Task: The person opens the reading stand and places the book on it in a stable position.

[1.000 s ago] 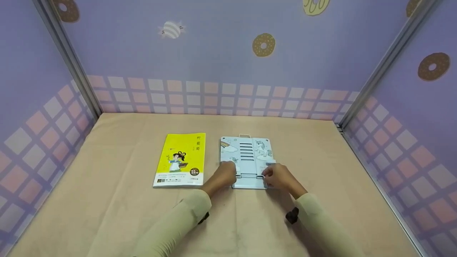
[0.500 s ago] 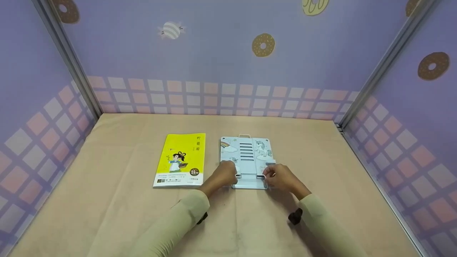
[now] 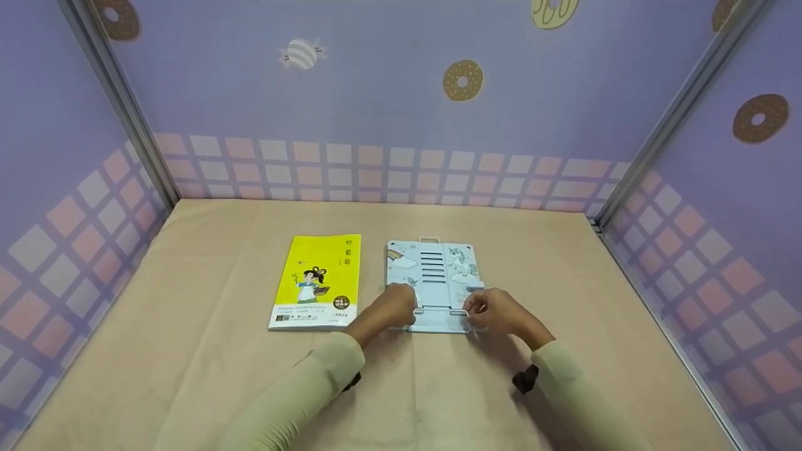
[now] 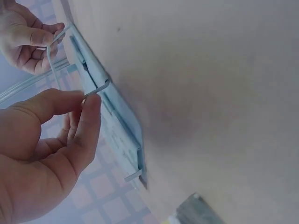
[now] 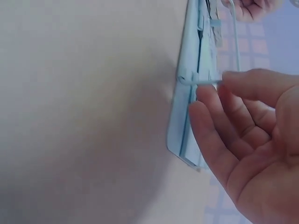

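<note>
left hand (image 3: 391, 307) and right hand (image 3: 495, 311) pinch near wire (image 5: 204, 82) of stand (image 3: 432, 292); i judge turning step, next needs even force.

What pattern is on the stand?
The stand is pale blue with unicorn and rainbow; best: head view.

Blue stand (image 3: 432, 291): lower sides partly hidden behind hands (image 3: 393, 305) (image 3: 499, 310). Yellow book (image 3: 318, 279): small print (image 3: 301, 309) illegible.

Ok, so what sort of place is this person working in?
Probably a small walled booth set up for hands-on work: purple donut-print panels stand on three sides, metal posts line the two back corners, and a peach cloth spreads beneath the light-blue book stand.
</note>
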The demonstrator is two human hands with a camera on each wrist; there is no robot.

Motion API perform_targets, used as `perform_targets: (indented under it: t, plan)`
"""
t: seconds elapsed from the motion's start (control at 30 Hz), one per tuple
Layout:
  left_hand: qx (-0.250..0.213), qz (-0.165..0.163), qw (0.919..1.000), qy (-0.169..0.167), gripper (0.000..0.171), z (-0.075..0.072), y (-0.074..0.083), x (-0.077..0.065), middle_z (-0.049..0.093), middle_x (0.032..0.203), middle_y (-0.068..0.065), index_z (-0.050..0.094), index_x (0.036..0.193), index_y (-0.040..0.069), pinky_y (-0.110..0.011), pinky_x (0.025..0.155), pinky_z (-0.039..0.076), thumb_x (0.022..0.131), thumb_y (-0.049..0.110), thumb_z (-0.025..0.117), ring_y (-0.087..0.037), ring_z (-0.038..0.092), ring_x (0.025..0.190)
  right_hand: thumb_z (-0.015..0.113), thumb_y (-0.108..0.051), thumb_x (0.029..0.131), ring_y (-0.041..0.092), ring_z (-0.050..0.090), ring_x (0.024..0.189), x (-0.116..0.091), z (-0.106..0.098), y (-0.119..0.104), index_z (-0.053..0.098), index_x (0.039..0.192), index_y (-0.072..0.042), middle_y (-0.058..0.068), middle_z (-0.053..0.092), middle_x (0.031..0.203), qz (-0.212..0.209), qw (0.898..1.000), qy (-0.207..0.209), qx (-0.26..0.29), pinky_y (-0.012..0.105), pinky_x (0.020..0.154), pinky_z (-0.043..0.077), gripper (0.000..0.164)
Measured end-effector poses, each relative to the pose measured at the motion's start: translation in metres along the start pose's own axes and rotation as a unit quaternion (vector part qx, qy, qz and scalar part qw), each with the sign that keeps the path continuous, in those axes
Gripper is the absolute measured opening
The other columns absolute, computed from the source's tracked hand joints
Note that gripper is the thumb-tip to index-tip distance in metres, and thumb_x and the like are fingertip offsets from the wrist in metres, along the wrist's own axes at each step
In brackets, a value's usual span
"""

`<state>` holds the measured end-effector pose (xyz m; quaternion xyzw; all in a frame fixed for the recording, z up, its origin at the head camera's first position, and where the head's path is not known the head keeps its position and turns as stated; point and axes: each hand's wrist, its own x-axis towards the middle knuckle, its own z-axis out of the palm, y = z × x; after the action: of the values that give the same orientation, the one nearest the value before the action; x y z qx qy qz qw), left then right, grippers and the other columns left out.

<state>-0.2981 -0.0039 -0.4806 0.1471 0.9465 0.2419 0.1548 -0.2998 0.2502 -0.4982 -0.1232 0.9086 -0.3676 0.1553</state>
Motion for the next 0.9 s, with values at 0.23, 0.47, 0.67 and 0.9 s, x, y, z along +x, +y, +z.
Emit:
perform_targets:
  t: [0.23,0.47,0.67,0.9]
  plan:
    - [-0.014,-0.011,0.9997,0.014,0.018,-0.022,-0.006,0.009,0.056,0.074,0.000,0.075,0.087,0.001,-0.024,0.058,0.037,0.094,0.018,0.071,-0.013,0.048,0.066,0.059,-0.006,0.097,0.020,0.065,0.080,0.006,-0.020,0.004,0.071,0.108,0.003,0.015,0.071,0.096,0.013,0.994,0.084,0.068,0.033,0.073,0.057,0.018]
    - [-0.045,-0.066,0.9919,0.099,0.023,-0.033,-0.014,0.026,0.063,0.090,-0.008,0.071,0.108,-0.003,-0.023,0.064,0.043,0.101,0.013,0.056,-0.017,0.055,0.077,0.054,-0.013,0.104,0.023,0.068,0.094,0.022,-0.029,0.013,0.068,0.120,0.003,0.018,0.069,0.112,0.086,0.977,0.164,0.104,0.030,0.080,0.058,0.026]
    - [-0.125,-0.166,0.9720,0.109,0.039,-0.029,-0.025,0.036,0.068,0.119,-0.013,0.055,0.139,-0.002,-0.030,0.085,0.052,0.103,0.010,0.052,-0.023,0.062,0.097,0.052,-0.019,0.105,0.027,0.066,0.104,0.034,-0.024,0.022,0.066,0.127,0.000,0.016,0.068,0.116,0.139,0.971,0.167,0.104,0.036,0.087,0.056,0.032]
    - [-0.173,-0.185,0.9637,0.084,0.038,-0.028,-0.031,0.040,0.066,0.111,-0.012,0.057,0.137,-0.003,-0.033,0.088,0.049,0.101,0.010,0.052,-0.025,0.061,0.099,0.053,-0.020,0.103,0.021,0.066,0.094,0.047,-0.018,0.030,0.069,0.122,-0.001,0.013,0.071,0.110,0.181,0.968,0.140,0.106,0.027,0.077,0.056,0.032]
